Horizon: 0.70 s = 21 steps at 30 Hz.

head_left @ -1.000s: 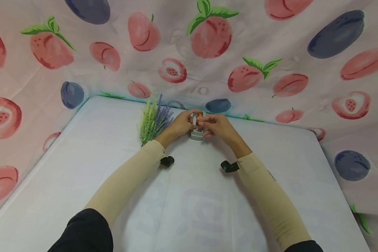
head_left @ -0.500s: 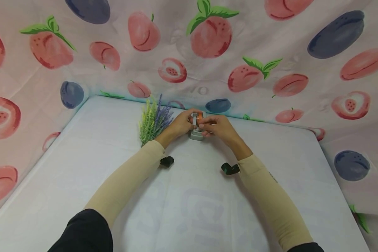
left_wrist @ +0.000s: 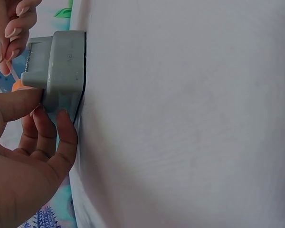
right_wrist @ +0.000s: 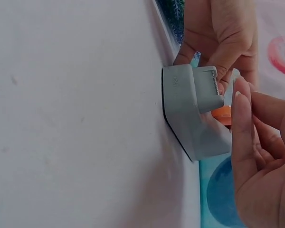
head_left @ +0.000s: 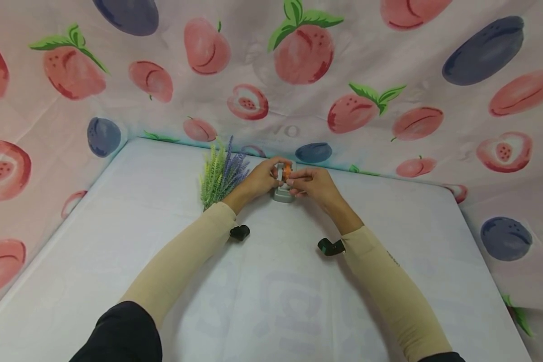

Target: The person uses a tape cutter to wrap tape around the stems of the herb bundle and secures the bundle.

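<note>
A grey tape dispenser (head_left: 282, 194) with a serrated cutting edge stands on the white table near its back edge. An orange hub (head_left: 287, 171) shows at its top, with a pale band beside it. My left hand (head_left: 261, 177) grips the dispenser from the left; in the left wrist view its thumb and fingers lie against the grey body (left_wrist: 66, 61). On the other side, my right hand (head_left: 314, 183) pinches a thin pale strip of tape (left_wrist: 14, 72) that runs from its fingertips to the orange hub. Part of the roll is hidden behind the fingers.
Artificial yellow-green and purple flower sprigs (head_left: 221, 173) lie just left of my left hand. Behind the table (head_left: 271, 281) hangs a fruit-print cloth (head_left: 253, 50). Dark wrist cameras (head_left: 240, 232) stick out from both sleeves.
My right hand has shifted very slightly down and toward me, so more of the orange hub shows. The left hand and the dispenser stay in place.
</note>
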Each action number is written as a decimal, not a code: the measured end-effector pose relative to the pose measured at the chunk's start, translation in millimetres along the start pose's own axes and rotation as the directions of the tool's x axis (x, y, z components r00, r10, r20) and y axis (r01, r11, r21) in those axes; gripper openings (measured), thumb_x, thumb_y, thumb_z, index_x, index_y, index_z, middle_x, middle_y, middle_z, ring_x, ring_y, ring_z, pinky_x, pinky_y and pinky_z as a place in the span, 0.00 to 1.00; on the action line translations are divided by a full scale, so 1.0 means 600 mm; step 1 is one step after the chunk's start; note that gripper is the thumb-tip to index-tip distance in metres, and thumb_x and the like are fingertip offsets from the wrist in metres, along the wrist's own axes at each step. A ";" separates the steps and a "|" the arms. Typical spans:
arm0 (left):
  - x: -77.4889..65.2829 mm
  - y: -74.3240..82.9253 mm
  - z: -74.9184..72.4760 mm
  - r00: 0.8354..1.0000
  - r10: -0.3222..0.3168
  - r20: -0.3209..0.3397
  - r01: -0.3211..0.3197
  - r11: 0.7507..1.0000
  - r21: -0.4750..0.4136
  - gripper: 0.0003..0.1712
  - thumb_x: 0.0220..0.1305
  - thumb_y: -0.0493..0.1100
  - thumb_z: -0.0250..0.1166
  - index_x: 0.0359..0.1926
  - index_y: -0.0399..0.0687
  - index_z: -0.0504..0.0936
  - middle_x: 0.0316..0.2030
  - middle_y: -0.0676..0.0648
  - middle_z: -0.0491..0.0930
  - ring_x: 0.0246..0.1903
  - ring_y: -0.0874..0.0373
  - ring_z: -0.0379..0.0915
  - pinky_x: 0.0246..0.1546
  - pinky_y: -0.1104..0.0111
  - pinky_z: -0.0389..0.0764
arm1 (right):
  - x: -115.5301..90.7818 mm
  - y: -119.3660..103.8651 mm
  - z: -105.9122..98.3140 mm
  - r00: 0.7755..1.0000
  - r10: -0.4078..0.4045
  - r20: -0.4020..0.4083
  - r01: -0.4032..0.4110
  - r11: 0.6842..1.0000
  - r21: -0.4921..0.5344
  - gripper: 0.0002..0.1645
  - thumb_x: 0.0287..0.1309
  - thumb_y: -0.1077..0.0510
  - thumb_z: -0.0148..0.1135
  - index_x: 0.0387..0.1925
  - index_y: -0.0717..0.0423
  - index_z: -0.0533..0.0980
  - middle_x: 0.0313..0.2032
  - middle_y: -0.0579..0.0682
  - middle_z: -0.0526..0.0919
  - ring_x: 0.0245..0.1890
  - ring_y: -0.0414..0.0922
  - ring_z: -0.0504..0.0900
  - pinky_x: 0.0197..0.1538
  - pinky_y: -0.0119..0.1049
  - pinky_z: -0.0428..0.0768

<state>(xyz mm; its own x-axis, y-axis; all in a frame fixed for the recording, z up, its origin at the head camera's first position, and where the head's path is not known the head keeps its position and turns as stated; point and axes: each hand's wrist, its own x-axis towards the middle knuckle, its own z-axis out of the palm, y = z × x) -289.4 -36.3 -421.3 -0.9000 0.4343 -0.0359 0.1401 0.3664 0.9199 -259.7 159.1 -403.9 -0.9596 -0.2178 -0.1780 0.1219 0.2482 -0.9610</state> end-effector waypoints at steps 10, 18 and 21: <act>0.001 0.002 -0.001 0.999 -0.031 -0.019 0.031 0.999 -0.016 0.36 0.64 0.28 0.67 0.70 0.57 0.74 0.35 0.41 0.71 0.23 0.56 0.60 0.24 0.67 0.65 | -0.011 0.003 0.004 0.999 -0.020 -0.037 0.021 0.999 0.024 0.18 0.64 0.60 0.68 0.51 0.68 0.82 0.42 0.59 0.88 0.31 0.40 0.89 0.39 0.35 0.86; 0.005 0.000 -0.001 0.997 -0.077 -0.024 0.075 0.994 -0.080 0.36 0.63 0.26 0.67 0.68 0.58 0.75 0.36 0.41 0.70 0.23 0.56 0.60 0.24 0.67 0.66 | -0.016 0.006 0.005 0.998 0.022 -0.061 -0.019 0.999 0.051 0.18 0.65 0.60 0.68 0.53 0.66 0.82 0.44 0.59 0.88 0.35 0.41 0.90 0.45 0.39 0.86; 0.005 0.000 -0.001 0.995 -0.097 -0.030 0.093 0.990 -0.108 0.35 0.63 0.26 0.67 0.67 0.59 0.76 0.36 0.41 0.69 0.24 0.56 0.60 0.23 0.67 0.67 | -0.019 0.005 0.006 0.998 0.022 -0.065 -0.017 0.998 0.066 0.17 0.65 0.62 0.67 0.54 0.66 0.82 0.44 0.58 0.88 0.35 0.40 0.90 0.42 0.36 0.86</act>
<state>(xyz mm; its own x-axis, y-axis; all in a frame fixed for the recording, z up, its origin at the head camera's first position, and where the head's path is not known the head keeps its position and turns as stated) -292.6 -35.2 -421.3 -0.9212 0.3722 -0.1134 0.0100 0.3140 0.9494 -247.5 158.9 -405.8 -0.9713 -0.1503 -0.1845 0.1548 0.1895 -0.9696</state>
